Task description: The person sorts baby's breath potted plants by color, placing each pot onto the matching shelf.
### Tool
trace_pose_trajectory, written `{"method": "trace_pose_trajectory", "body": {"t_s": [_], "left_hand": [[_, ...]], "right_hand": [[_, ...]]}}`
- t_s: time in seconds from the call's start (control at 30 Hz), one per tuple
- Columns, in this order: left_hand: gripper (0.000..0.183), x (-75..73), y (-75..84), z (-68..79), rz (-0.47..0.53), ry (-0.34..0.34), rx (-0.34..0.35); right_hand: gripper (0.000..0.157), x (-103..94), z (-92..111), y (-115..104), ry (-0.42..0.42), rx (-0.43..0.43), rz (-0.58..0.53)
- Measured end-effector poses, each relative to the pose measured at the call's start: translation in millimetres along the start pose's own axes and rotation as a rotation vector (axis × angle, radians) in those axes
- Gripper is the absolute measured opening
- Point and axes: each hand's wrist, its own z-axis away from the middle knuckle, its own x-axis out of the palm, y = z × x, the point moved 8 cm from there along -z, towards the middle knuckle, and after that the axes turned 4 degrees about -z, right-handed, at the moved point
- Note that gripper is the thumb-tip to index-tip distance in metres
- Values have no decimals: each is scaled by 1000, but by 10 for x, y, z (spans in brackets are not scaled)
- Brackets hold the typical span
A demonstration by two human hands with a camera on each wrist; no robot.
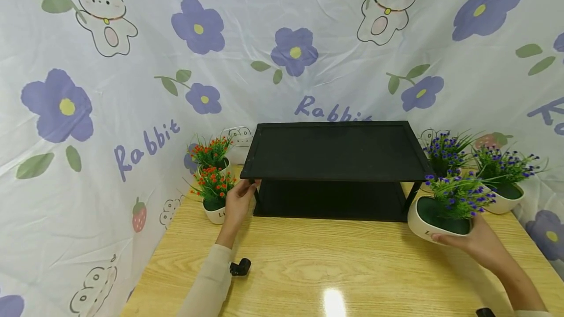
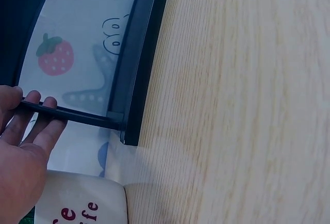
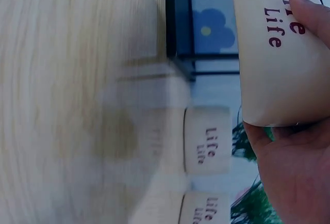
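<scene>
A black two-tier shelf (image 1: 330,150) stands at the back of the wooden table. My left hand (image 1: 238,202) holds its front left post, and in the left wrist view the fingers wrap around that thin black post (image 2: 85,116). My right hand (image 1: 480,243) grips a white oval flowerpot (image 1: 416,216) with purple flowers (image 1: 462,197), at the shelf's front right corner. The right wrist view shows this pot (image 3: 278,79) raised off the table, its side printed "Life", with the thumb over the lettering.
Left of the shelf stand two white pots with orange-red flowers (image 1: 213,180), the nearer one (image 1: 216,215) close to my left wrist. Behind my right hand are two more purple-flowered plants, one in a white pot (image 1: 504,204). A rabbit-print cloth (image 1: 246,53) hangs behind the table (image 1: 308,258).
</scene>
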Motion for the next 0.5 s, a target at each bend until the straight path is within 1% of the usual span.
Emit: {"method": "trace_pose_trajectory", "body": {"t_s": [0.07,0.13,0.3,0.4,0.5], "left_hand": [[37,-3,4,4,-9,3,0],[38,-7,7,8,-10,6,1],[39,-2,5,6,-10,-4,5],[40,2,0,4,-13,-11,6],[40,3,-5,4,-11,-10,2]], "right_hand": [[128,46,4,-53,-12,3,18],[128,95,3,-124,-19,-17,14],[122,220,-5,-315,-8,-90,-1],[118,297,-7,-380,-6,-106,12],[114,382,-15,-446,-4,-140,14]]}}
